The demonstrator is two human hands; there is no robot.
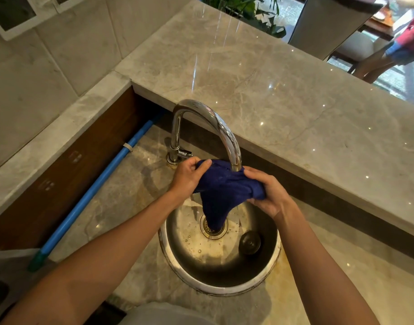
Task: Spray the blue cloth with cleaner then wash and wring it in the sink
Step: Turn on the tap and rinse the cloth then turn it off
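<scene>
The blue cloth [224, 188] is bunched up directly under the spout of the chrome tap [215, 127], over the round steel sink [178, 259]. My left hand [188, 177] grips its left end and my right hand [269, 193] grips its right end. A wet tail of the cloth hangs down to the drain [221, 233]. I cannot tell whether water is running from the spout. No spray bottle is in view.
A dark round sink plug [249, 241] lies in the basin to the right of the drain. A blue pole [95, 191] lies along the counter at the left. A raised stone ledge [295, 95] runs behind the tap. A person [403, 43] stands at the far right.
</scene>
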